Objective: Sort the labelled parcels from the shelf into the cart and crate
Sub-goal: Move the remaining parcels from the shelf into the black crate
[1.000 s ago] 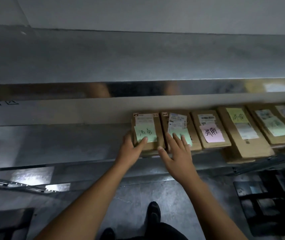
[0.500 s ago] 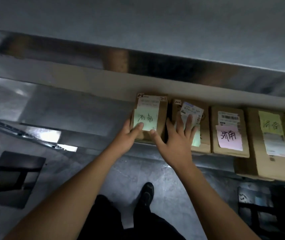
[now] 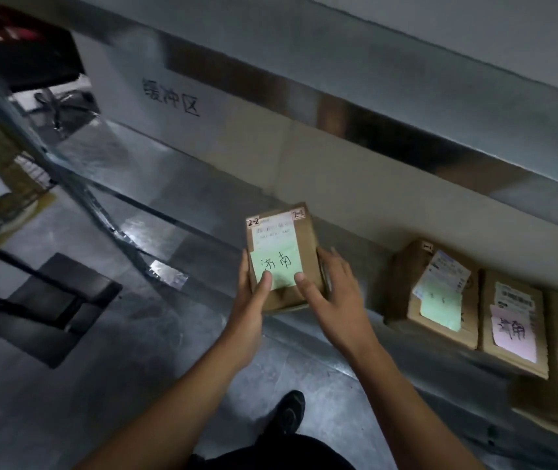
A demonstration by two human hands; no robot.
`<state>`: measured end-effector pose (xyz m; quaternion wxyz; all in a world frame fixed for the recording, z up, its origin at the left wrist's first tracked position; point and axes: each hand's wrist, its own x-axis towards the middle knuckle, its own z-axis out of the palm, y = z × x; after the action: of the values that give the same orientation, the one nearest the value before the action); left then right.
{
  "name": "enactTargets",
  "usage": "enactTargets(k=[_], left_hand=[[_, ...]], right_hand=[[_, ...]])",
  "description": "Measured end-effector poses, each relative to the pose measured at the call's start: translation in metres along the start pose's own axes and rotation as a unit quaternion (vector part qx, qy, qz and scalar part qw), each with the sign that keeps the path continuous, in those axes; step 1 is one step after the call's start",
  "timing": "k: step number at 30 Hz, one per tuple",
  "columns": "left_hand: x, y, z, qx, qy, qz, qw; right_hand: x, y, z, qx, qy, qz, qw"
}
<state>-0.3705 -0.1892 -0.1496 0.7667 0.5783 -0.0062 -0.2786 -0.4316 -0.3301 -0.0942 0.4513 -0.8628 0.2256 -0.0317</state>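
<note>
Cardboard parcel (image 3: 305,244) clasped in both grips — left hand (image 3: 249,305), right hand (image 3: 333,296) — fingers beneath it hidden.

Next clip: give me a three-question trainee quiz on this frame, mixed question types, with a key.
1. True or false: the left hand and the right hand both hold the cardboard parcel with the green note.
2. Its corner stickers read: A) 1-1 B) 2-2 C) 3-4
3. Fill in: on the shelf, the second parcel to the right of the held one carries a handwritten note coloured ___.
Key: 1 true; 2 B; 3 pink.
</note>
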Motion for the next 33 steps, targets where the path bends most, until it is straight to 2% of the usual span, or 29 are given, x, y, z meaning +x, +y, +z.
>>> enactTargets(k=[3, 7, 11, 18, 23, 28, 33], left_hand=[[-0.024, 0.025, -0.064, -0.012, 0.056, 0.019, 0.998], [-0.052, 0.058, -0.144, -0.035, 0.143, 0.052, 0.988], [-0.084, 0.088, -0.215, -0.073, 0.192, 0.096, 0.974], [-0.159, 0.149, -0.319, -0.07, 0.289, 0.195, 0.935], [-0.209, 0.185, -0.391, -0.055, 0.353, 0.244, 0.902], [-0.238, 0.195, -0.455, -0.032, 0.438, 0.241, 0.866], [-0.229, 0.205, -0.498, -0.019, 0.5, 0.23, 0.835]], right_hand=[[-0.005, -0.042, 0.049, 0.107, -0.076, -0.039, 0.991], [0.002, -0.099, 0.105, 0.101, -0.167, -0.08, 0.978], [-0.005, -0.166, 0.17, 0.099, -0.19, -0.127, 0.968], [-0.038, -0.276, 0.288, 0.037, -0.218, -0.252, 0.942], [-0.066, -0.342, 0.362, 0.051, -0.251, -0.289, 0.922], [-0.082, -0.387, 0.427, 0.06, -0.313, -0.304, 0.898], [-0.071, -0.415, 0.474, 0.068, -0.356, -0.314, 0.878]])
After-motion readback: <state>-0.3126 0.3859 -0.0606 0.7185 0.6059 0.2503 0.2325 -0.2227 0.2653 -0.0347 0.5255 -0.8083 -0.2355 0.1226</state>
